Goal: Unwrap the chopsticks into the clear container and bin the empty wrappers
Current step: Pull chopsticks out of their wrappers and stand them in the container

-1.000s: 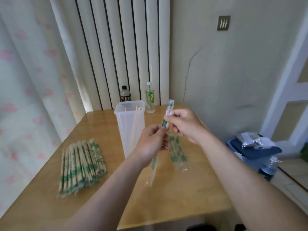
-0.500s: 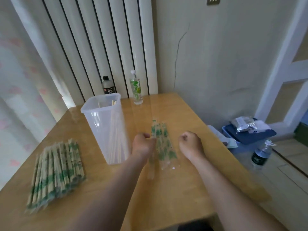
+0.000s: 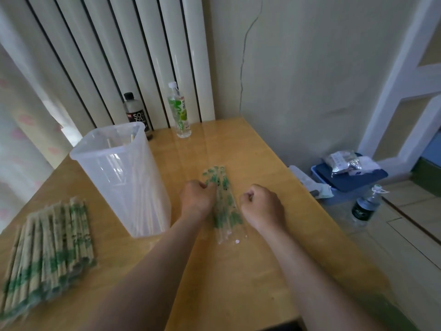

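Wrappers [image 3: 225, 206] look empty: left hand [image 3: 197, 199] fingers pinch their edge, right hand [image 3: 262, 206] fisted on nothing; gather all, bin together

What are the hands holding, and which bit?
Right hand: a bare fist, nothing seen in it. Left hand: curled fingers meet the far left edge of the empty wrappers on the table; a real pinch cannot be told.

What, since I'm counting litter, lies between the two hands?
Green-printed wrappers lie on the table between the left hand and right hand, seen in the head view.
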`<state>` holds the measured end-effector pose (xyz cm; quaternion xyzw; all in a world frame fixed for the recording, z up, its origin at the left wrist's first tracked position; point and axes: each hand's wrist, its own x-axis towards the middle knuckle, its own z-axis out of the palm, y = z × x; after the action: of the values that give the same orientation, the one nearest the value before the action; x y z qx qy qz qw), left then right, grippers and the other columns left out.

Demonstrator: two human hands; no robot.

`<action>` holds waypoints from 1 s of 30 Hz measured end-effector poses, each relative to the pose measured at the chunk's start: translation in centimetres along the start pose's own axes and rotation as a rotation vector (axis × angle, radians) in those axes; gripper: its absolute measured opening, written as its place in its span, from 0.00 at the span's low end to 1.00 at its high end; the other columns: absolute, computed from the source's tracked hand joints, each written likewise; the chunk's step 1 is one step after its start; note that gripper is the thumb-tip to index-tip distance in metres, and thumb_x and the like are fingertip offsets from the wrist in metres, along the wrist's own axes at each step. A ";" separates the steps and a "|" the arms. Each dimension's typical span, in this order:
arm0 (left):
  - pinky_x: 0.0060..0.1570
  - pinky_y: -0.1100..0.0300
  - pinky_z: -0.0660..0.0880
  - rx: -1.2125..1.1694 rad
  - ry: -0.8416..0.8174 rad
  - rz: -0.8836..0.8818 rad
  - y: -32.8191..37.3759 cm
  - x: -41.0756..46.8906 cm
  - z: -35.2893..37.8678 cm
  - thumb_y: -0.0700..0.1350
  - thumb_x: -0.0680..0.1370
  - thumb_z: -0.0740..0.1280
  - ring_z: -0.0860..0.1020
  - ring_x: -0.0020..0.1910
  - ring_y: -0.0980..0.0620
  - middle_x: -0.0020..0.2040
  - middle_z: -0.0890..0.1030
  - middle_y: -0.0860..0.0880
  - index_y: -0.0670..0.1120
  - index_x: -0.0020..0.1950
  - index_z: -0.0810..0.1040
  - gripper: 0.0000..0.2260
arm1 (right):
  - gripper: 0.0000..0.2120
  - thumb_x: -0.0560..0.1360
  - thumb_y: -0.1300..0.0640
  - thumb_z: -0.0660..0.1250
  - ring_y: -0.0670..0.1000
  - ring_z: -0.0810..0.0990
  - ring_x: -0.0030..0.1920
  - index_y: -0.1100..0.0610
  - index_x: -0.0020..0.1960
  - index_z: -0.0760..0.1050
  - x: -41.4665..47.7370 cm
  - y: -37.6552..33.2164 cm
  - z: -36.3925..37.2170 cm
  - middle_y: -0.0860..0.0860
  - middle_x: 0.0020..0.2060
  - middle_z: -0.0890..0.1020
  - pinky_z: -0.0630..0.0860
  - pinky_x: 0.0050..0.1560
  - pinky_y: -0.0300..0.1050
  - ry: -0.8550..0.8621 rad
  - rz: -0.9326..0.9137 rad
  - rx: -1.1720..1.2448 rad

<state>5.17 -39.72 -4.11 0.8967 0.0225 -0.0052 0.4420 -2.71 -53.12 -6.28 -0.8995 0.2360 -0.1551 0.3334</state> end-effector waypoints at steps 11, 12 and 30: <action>0.31 0.56 0.67 -0.054 -0.105 0.021 -0.3 -2.1 -2.3 0.48 0.80 0.64 0.72 0.32 0.48 0.33 0.73 0.46 0.45 0.37 0.75 0.13 | 0.09 0.76 0.55 0.63 0.55 0.79 0.38 0.56 0.39 0.76 0.0 0.0 -0.4 0.49 0.34 0.81 0.75 0.36 0.47 -0.028 0.054 0.136; 0.32 0.56 0.69 -0.043 -0.124 0.042 -0.3 -2.7 -2.9 0.47 0.80 0.64 0.73 0.33 0.48 0.34 0.75 0.46 0.43 0.39 0.77 0.12 | 0.08 0.76 0.56 0.63 0.56 0.79 0.37 0.57 0.40 0.77 0.0 -0.1 -0.6 0.50 0.33 0.81 0.74 0.35 0.46 -0.050 0.073 0.165; 0.49 0.55 0.76 0.296 -0.124 0.344 -8.1 -9.1 -18.3 0.42 0.78 0.64 0.81 0.51 0.44 0.49 0.84 0.43 0.43 0.50 0.84 0.09 | 0.10 0.75 0.58 0.63 0.52 0.81 0.26 0.57 0.38 0.78 -11.3 -15.1 2.0 0.58 0.34 0.84 0.71 0.27 0.39 -0.451 -0.327 0.234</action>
<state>-4.47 -20.61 0.85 0.9404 -0.1588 0.0118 0.3005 -6.46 -36.07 1.07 -0.8927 -0.0114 -0.0291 0.4495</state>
